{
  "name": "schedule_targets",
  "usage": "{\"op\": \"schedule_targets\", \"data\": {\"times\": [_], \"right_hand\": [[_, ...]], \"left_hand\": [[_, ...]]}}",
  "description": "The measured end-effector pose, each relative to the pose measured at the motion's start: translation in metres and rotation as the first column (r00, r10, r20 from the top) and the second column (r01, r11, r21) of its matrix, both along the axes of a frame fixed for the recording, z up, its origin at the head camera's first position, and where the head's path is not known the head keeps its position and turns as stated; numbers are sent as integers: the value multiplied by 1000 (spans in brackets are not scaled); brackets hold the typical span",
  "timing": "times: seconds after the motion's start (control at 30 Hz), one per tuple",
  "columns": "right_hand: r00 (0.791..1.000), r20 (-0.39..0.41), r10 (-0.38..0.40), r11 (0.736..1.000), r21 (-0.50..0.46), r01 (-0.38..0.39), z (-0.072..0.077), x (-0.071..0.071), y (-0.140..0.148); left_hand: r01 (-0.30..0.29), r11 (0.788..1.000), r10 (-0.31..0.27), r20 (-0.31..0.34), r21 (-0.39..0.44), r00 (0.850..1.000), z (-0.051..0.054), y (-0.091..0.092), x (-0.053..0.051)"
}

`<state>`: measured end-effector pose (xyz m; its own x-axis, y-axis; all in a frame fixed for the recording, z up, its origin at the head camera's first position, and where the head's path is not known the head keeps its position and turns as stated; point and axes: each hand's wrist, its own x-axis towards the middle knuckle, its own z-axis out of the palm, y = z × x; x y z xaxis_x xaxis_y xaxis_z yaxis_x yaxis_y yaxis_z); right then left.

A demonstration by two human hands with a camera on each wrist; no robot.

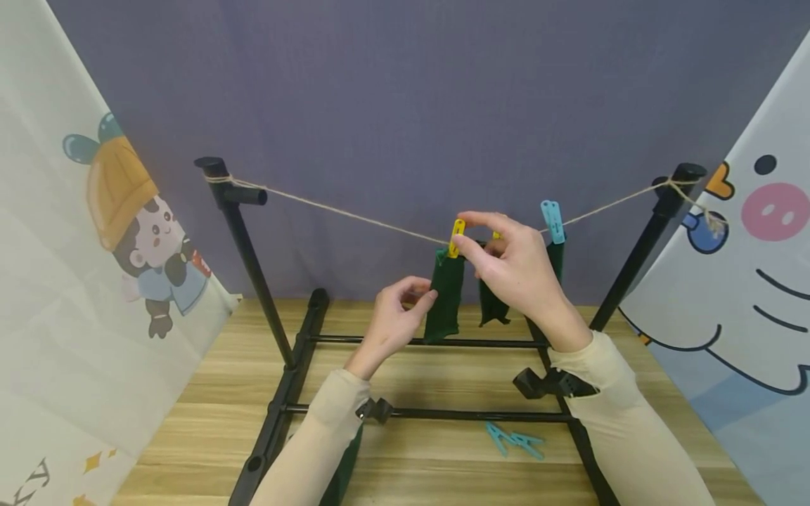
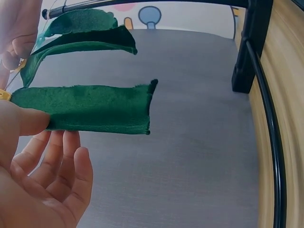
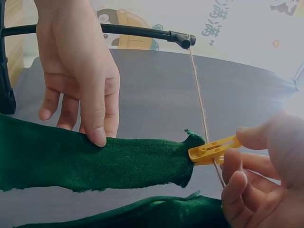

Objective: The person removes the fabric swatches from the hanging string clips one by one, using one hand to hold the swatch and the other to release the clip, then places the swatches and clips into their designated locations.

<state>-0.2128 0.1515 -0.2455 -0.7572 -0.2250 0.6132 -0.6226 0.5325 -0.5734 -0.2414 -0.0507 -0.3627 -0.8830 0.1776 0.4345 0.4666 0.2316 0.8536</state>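
Right hand [image 1: 517,266]: pinched yellow peg [image 1: 456,239]
Left hand [image 1: 397,318]: lightly pinched green cloth [image 1: 446,299]
Centre-right: two cloths [image 1: 493,305] hung
Bottom: spare cloth [image 1: 345,466] lay unhung

Surface [image 1: 190,422]: pale wood, grain visible. Grey-purple backdrop [image 1: 405,105] behind it, mostly plain, some soft folds. Left side, white panel [image 1: 50,246] with printed cartoon figure [image 1: 171,232]: orange cap [image 1: 120,186], two teal rounded shapes [image 1: 80,149] on top, light-blue clothing [image 1: 155,284], small red item [image 1: 201,264] near its raised hand. Lower left, slanted dark lettering [image 1: 39,472], partly cut off, plus yellow stars [image 1: 92,462]. Right side, another white panel [image 1: 683,302]: pink snout [image 1: 777,211], black dot eye [image 1: 765,165], black curved lines, orange shape [image 1: 719,181] above blue round shape [image 1: 709,237], pale-blue area [image 1: 747,407] at bottom. Right wrist view also shows grey printed characters [image 3: 213,31], tilted.
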Motion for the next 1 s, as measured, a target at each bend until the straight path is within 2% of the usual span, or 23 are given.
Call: {"op": "schedule_targets", "data": {"times": [0.3, 0.57, 1.0], "right_hand": [[996, -89, 2, 1000, -22, -4, 0, -1, 0], [991, -134, -8, 1000, -21, 5, -1, -2, 0], [974, -225, -21, 994, -107, -3, -2, -4, 1]], "left_hand": [[-1, 1000, 1, -18, 7, 1000, 0, 1, -1], [4, 1000, -4, -7, 8, 1000, -2, 0, -2], [5, 1000, -5, 0, -4, 1000, -4, -2, -2]]}}
